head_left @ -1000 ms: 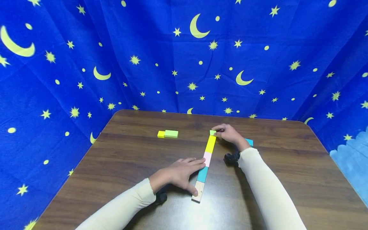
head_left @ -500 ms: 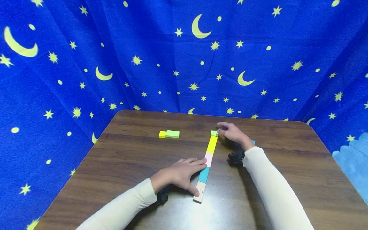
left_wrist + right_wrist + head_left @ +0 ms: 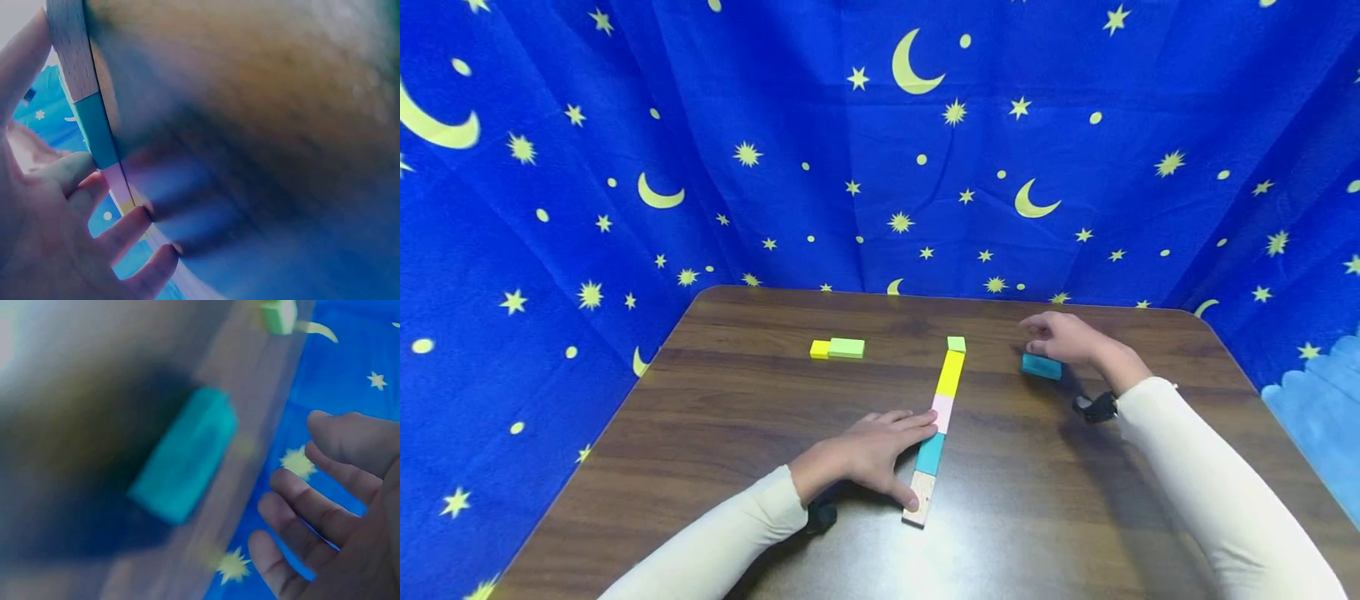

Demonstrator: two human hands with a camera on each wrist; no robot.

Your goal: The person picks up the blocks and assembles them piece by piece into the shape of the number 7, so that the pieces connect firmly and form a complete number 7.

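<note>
A row of blocks lies end to end on the table in the head view: a bare wooden block [image 3: 923,492], a teal block [image 3: 929,455], a pink block [image 3: 943,412], a long yellow block [image 3: 950,374] and a small light green block [image 3: 956,344] at the far end. My left hand [image 3: 872,452] is spread along the row's left side, thumb at the wooden block, fingertips at the pink one. My right hand [image 3: 1071,340] holds nothing. Its loosely bent fingers hover near a separate teal block [image 3: 1041,367], also seen in the right wrist view.
A small yellow block [image 3: 820,349] touches a light green block [image 3: 847,348] at the back left of the brown table [image 3: 737,392]. A blue curtain [image 3: 820,125] with moons and stars hangs behind and beside the table. A black wrist camera [image 3: 1096,407] hangs under the right cuff.
My right hand has let go of the small light green block and moved right, to the separate teal block. The left hand stays in place at the row.
</note>
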